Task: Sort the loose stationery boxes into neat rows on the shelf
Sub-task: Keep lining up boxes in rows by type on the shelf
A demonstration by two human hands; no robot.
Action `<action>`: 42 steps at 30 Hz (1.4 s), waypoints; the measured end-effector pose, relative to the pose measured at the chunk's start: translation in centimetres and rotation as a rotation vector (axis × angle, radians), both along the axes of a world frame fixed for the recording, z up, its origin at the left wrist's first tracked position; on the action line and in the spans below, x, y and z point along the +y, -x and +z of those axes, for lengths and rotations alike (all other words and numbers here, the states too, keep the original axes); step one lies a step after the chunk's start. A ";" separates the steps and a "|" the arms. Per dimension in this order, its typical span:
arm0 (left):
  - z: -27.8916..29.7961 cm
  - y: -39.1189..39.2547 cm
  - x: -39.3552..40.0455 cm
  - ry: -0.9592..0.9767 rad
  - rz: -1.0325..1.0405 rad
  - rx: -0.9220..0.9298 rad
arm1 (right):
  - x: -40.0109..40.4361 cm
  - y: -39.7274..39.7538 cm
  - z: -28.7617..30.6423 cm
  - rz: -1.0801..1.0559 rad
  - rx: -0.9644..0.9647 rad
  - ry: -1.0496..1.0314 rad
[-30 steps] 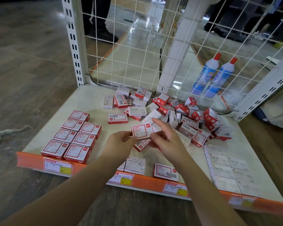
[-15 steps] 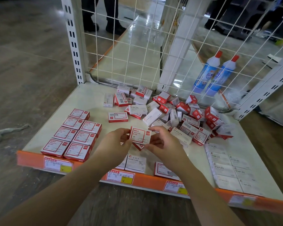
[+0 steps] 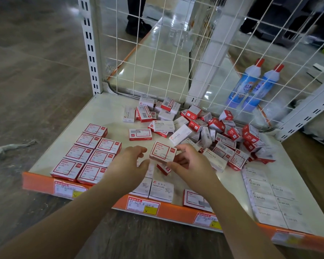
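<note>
Head view: both hands meet over the middle of the shelf [image 3: 108, 109], one box [image 3: 163, 151] up between them.
Right hand [image 3: 192, 161]: pinching the box by its right end, thumb on top, fingers curled underneath.
Left hand [image 3: 128, 161]: fingers loosely curled just beside the box's left edge; touching or a hair apart, I cannot tell, and it holds nothing.
Box: red-and-white paper-clip carton, tilted, lifted clear of the shelf, just in front of the pile [image 3: 209, 131].
Handling: looks light and stiff, a small card carton with square corners; likely rattles, not fragile. Smooth printed faces could slip, so take it across the short ends or long edges, not by the flaps.
Rows [image 3: 86, 154]: matching red-framed boxes lie flat in two neat columns at the left front, edges touching.
White boxes [image 3: 266, 195]: staples cartons laid flat at the right front.
Pile: cartons jumbled at all angles against the wire mesh [image 3: 157, 53].
Shelf: pale, smooth board with an orange front strip [image 3: 176, 208] carrying price labels.
</note>
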State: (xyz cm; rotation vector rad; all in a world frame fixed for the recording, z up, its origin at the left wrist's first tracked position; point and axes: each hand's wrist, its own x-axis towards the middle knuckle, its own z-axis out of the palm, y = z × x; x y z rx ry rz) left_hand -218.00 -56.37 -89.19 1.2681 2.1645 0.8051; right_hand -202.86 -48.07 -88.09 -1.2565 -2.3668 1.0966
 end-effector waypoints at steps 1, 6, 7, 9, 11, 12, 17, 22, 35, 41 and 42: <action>-0.1 0.4 -0.1 0.012 0.016 0.064 | 0.2 0.4 -0.1 -0.005 -0.005 -0.011; -1.0 3.2 -0.3 0.091 0.034 0.354 | 1.1 3.3 -0.5 -0.026 -0.049 -0.048; -1.2 3.7 -0.4 0.102 0.044 0.388 | 1.3 4.0 -0.7 -0.036 -0.057 -0.048; -1.4 4.8 -0.5 0.130 0.076 0.432 | 1.7 5.3 -0.8 -0.058 -0.087 -0.061; -1.7 6.0 -0.7 0.145 0.105 0.448 | 2.0 6.7 -1.1 -0.065 -0.102 -0.079; -1.8 6.7 -0.7 0.149 0.114 0.458 | 2.2 7.3 -1.1 -0.060 -0.097 -0.083; -2.3 9.2 -0.8 0.145 0.149 0.456 | 2.6 10.3 -1.6 -0.022 -0.076 -0.048; -3.1 10.1 -0.5 0.133 0.058 0.462 | 2.8 12.6 -1.9 0.030 -0.067 -0.047; -3.0 11.3 -0.5 0.068 0.076 0.351 | 3.1 15.7 -3.5 0.107 -0.141 -0.021; -3.0 11.5 -0.4 0.052 0.050 0.378 | 3.6 15.8 -3.7 0.134 -0.163 -0.068; -3.1 11.5 -0.4 0.055 0.030 0.397 | 3.6 15.9 -3.7 0.145 -0.170 -0.082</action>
